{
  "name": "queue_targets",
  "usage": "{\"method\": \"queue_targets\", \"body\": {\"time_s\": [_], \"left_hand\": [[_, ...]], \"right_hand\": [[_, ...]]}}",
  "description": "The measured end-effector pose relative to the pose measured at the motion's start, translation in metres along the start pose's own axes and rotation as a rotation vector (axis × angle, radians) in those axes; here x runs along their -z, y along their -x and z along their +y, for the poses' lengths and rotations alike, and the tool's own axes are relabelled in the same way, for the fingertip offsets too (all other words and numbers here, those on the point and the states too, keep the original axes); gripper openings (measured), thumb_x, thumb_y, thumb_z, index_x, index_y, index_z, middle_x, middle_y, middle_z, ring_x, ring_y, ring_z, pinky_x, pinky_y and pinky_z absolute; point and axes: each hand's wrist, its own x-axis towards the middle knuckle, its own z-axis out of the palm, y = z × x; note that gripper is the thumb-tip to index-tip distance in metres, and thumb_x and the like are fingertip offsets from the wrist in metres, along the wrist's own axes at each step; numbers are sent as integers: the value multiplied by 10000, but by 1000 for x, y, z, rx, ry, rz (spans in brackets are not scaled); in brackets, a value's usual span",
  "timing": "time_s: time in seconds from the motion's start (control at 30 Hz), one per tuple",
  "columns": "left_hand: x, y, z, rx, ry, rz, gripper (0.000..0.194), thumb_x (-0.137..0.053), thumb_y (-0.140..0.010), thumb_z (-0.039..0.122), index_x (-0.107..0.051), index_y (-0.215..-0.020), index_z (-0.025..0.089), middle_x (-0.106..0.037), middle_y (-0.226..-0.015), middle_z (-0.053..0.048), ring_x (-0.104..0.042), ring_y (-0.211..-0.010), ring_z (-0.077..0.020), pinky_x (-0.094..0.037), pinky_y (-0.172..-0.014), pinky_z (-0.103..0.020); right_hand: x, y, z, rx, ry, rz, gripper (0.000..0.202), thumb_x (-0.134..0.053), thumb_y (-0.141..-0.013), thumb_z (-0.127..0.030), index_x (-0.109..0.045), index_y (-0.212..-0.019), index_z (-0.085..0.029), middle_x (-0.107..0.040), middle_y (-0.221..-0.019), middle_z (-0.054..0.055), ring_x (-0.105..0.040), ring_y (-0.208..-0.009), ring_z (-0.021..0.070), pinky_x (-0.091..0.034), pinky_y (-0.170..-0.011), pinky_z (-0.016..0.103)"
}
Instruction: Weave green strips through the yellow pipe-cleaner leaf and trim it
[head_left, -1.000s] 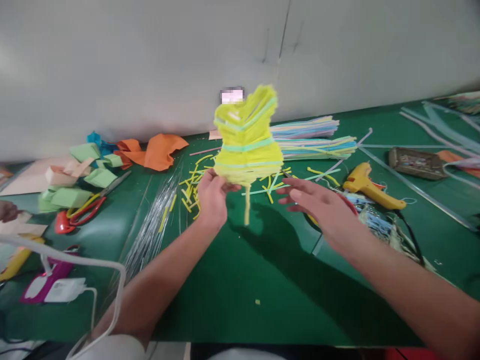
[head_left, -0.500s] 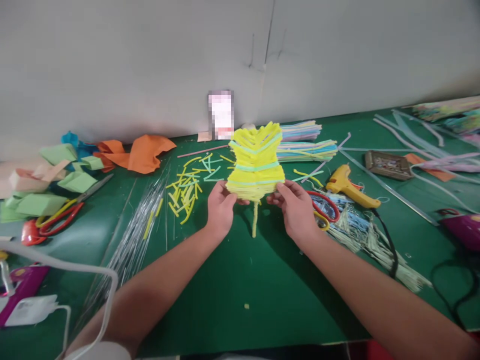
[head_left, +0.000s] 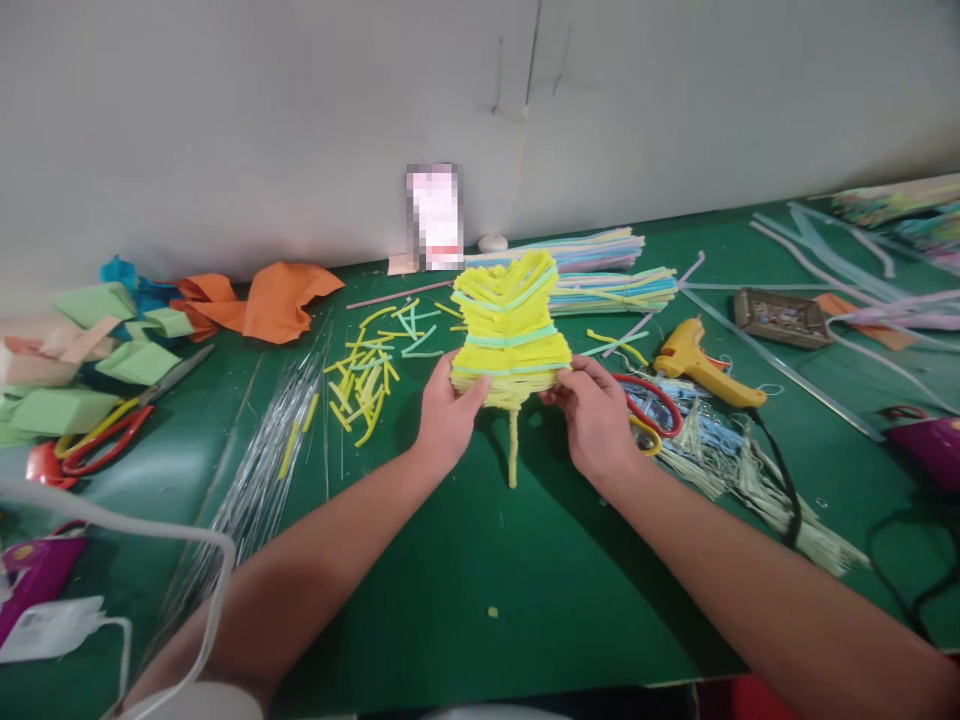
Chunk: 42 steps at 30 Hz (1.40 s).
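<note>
A yellow leaf-shaped piece made of fuzzy strips, with mint-green stripes across it and a yellow stem pointing down, is held up over the green table. My left hand grips its lower left edge, thumb on the front. On the lower right edge my right hand is closed, its fingertips partly behind the piece. Short yellow and mint strips lie left of the piece. Bundles of pastel stems lie behind it to the right.
Right: a yellow glue gun, red-handled scissors, pale tassels and a small brown tray. Left: thin wires, orange cloth, more scissors and a white cable. A phone leans on the wall.
The piece has tilted slightly, its stem now reaching lower in view. My left thumb lies further across its front. The view has shifted a little.
</note>
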Motion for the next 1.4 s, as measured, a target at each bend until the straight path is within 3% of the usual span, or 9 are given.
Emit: {"method": "queue_targets", "body": {"time_s": [0.23, 0.37, 0.57, 0.93, 1.1, 1.4], "left_hand": [[1, -1, -2, 85, 75, -20, 416, -790, -714, 353, -686, -1064, 153, -730, -1085, -97, -685, -984, -246, -541, -919, -404], [1, -2, -5, 136, 216, -45, 446, -816, -684, 328, -703, -1075, 147, -730, -1100, -109, -689, -991, -269, -546, -915, -433], [0, 0, -4, 182, 265, -91, 467, -825, -675, 336, -714, -1088, 148, -725, -1124, -119, -680, -1044, -298, -538, -943, -443], [-1, 4, -3, 229, 252, -158, 343, -806, -706, 382, -754, -945, 141, -747, -1045, -107, -704, -966, -274, -555, -917, -426], [-1, 3, -2, 232, 199, -135, 303, -798, -705, 420, -753, -799, 136, -758, -935, -90, -712, -873, -244, -573, -852, -392], [1, 2, -3, 193, 221, -136, 312, -780, -733, 405, -756, -892, 137, -756, -941, -92, -714, -885, -249, -563, -864, -392]], "right_hand": [[0, -2, 0, -54, -3, -68, 183, -680, -667, -295, -645, -833, -226, -732, -891, 2, -638, -718, 163, -485, -601, 297], [-4, 3, -3, -193, -25, -192, 315, -741, -657, -353, -696, -933, -209, -737, -1054, 46, -665, -859, 214, -507, -658, 323], [-6, 10, 2, -207, -69, -266, 438, -763, -701, -330, -691, -1125, -247, -703, -1197, 36, -650, -1037, 257, -533, -784, 368], [-9, 13, 3, -179, -106, -236, 470, -746, -733, -349, -672, -1179, -219, -745, -1084, 56, -660, -1073, 287, -504, -946, 443], [-9, 12, 2, -197, -110, -230, 456, -775, -690, -318, -692, -1126, -214, -746, -1068, 53, -663, -1053, 287, -517, -912, 423], [-4, 10, 3, -171, -43, -238, 442, -790, -688, -376, -707, -1090, -214, -743, -1056, 61, -671, -983, 274, -540, -797, 393]]}}
